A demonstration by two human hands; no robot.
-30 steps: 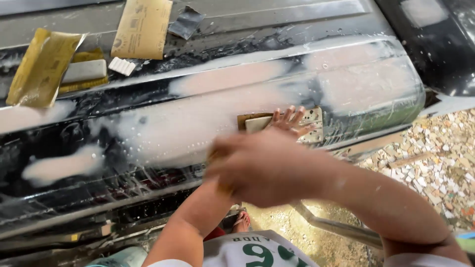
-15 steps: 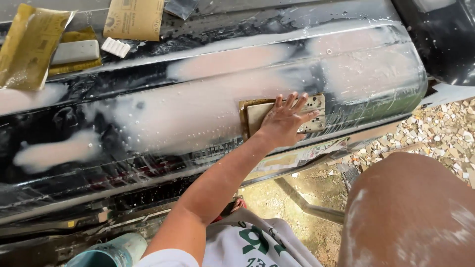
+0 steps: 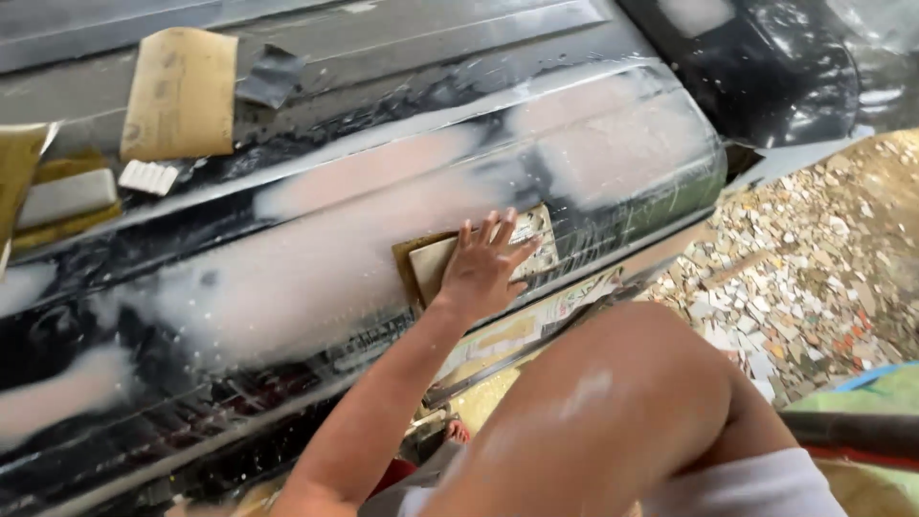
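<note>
One hand [image 3: 483, 268] now presses the sanding block [image 3: 431, 268].
Fingers spread flat on it; right arm [image 3: 613, 421] has dropped away (its fingers unseen), panel [image 3: 316, 268] wet.

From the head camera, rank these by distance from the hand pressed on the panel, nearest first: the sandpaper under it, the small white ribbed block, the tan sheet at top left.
Measured from the left hand:
1. Sandpaper sheet, directly under the palm and fingers.
2. White ribbed block, far to the left, on the upper ledge.
3. Tan sheet, upper left, slightly beyond the block; these two are close.
</note>
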